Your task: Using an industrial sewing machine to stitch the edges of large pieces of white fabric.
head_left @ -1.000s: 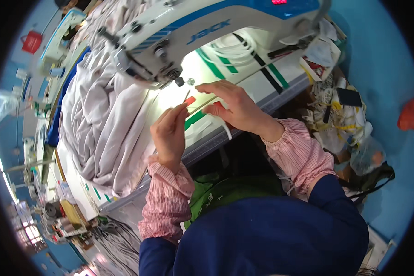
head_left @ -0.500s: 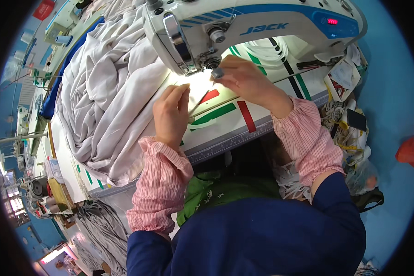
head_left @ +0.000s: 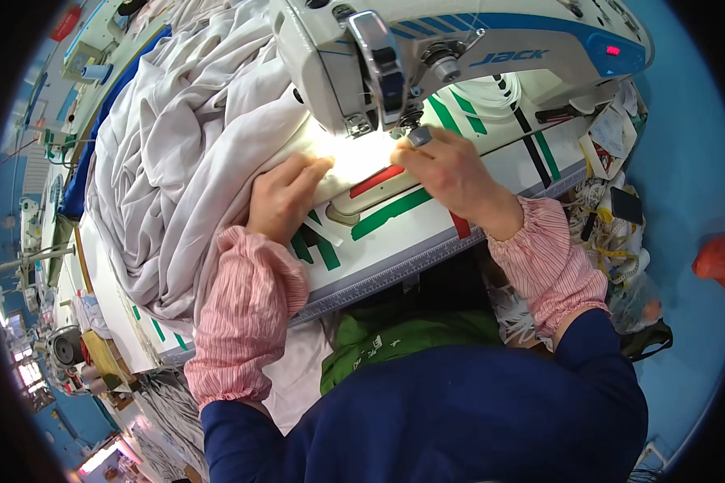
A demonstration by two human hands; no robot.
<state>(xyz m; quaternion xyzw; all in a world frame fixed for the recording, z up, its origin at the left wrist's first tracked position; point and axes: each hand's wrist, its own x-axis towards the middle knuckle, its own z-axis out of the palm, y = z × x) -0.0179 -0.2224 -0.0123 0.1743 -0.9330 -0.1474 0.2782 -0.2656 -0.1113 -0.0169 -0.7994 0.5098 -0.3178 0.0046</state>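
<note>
A large heap of pale grey fabric (head_left: 169,153) covers the left of the sewing table and runs up to the white and blue sewing machine (head_left: 330,72). My left hand (head_left: 286,193) is closed on the fabric's near edge, its fingertips at the bright patch under the machine head. Just right of the needle area, my right hand (head_left: 459,173) has thumb and fingers pinched together. A grey band (head_left: 419,137) sits on one of its fingers. Glare from the lamp washes out whatever lies between its fingertips. Pink striped sleeve covers are on both forearms.
Green, red and black tape strips mark the white tabletop, and a ruler strip (head_left: 379,274) follows its front edge. Coiled white cord (head_left: 491,95) lies behind the machine bed. At right stands a box with papers (head_left: 608,133), above tangled scraps and a dark phone (head_left: 627,206).
The view has shifted, putting the machine farther right in the picture. My hands are slightly farther apart, and my left hand now lies against the fabric's edge.
</note>
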